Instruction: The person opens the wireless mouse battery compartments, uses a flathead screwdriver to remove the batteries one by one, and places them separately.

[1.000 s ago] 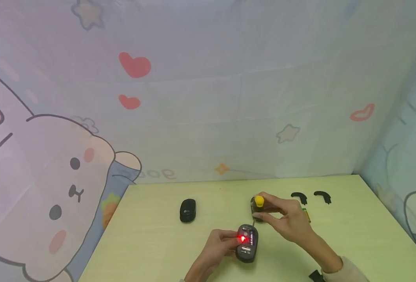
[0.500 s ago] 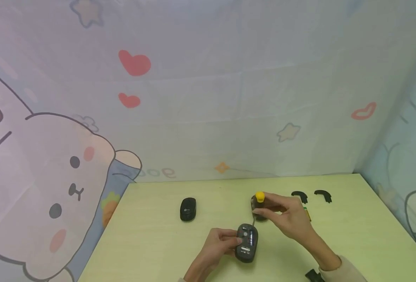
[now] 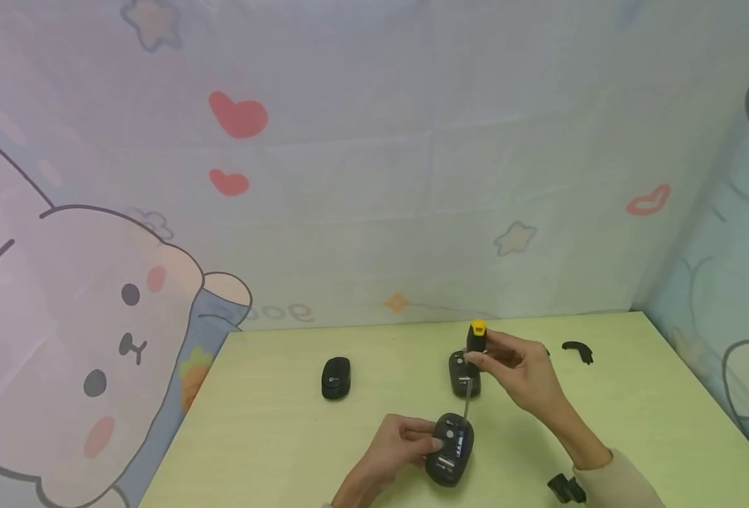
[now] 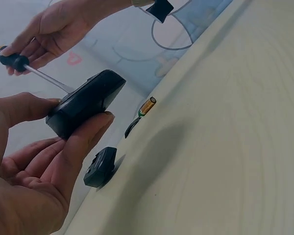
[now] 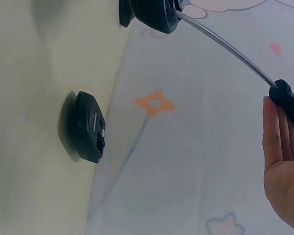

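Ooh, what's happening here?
A person's left hand holds a dark computer mouse above the table, bottom up. Their right hand grips a screwdriver with a yellow end, its tip at the mouse's underside. A second mouse lies bottom up farther back, and a third mouse sits right way up off to the left.

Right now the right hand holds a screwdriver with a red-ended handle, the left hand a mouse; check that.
Not red: the screwdriver has a yellow handle end, as the head view shows. The right hand holds it, the left hand a mouse.
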`<state>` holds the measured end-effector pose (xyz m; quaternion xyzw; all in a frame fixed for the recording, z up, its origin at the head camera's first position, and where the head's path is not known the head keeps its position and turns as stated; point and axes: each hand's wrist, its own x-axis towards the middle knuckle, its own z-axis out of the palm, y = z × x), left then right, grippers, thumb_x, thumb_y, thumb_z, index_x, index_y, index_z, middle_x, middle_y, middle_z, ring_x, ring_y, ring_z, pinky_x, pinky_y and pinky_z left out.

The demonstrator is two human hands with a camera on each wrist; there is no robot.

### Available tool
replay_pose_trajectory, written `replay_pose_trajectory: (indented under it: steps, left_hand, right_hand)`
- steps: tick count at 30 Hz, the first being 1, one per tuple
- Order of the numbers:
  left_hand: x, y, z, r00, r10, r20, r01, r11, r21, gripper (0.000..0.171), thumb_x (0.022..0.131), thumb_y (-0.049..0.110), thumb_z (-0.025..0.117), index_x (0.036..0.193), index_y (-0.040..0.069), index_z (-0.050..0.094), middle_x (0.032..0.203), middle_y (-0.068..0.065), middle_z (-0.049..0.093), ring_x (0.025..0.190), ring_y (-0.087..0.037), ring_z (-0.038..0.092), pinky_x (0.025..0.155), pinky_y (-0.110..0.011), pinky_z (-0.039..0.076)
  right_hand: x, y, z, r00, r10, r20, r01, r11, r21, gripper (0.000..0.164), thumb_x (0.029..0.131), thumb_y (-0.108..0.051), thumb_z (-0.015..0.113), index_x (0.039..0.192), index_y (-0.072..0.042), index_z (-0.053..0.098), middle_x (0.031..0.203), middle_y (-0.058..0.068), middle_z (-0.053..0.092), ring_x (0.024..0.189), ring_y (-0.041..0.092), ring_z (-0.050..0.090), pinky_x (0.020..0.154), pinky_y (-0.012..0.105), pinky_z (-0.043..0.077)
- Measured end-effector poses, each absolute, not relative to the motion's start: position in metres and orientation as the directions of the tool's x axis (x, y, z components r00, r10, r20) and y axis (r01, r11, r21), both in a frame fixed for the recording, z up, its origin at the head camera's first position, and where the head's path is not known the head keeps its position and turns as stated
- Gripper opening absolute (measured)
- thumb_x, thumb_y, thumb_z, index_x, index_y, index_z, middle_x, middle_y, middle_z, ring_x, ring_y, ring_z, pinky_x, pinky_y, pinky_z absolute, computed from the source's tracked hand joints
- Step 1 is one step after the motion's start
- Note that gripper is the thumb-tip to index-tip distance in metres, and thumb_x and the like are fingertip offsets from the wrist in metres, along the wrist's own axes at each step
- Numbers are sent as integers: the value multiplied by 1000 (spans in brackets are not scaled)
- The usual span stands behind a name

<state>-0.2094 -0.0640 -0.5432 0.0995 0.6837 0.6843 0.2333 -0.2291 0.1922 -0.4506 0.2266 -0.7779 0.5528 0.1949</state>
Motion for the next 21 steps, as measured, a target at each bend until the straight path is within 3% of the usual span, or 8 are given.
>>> replay_pose_trajectory:
  steps: [8,16,21]
  left_hand:
    - [-206,-59,-544,-852,489,-185,-182,54,982,33,89,1,75,122,-6,74,116,-23,78,95,-21,80,66,-25,67]
    - [-204,-63,-542,-833,526,-174,-177,46,983,33,93,-1,71,126,-5,72,124,-22,76,108,-26,78,76,-26,68]
    - [-203,-64,-542,-832,527,-172,-179,39,983,34,94,-2,70,127,-5,71,124,-22,76,107,-23,77,78,-26,68]
  right_hand:
    - [-239,196,-460,-873,-84,480,-483,282,-829,33,97,-6,74,129,2,71,97,21,79,75,7,76,68,24,66]
    - [-246,199,-471,-918,-41,394,-393,223,-892,38,100,-10,71,133,8,66,106,30,77,80,3,77,76,19,66]
    - [-251,199,-480,-932,-29,361,-360,185,-914,38,101,-13,71,131,9,67,106,18,81,85,2,77,76,25,68]
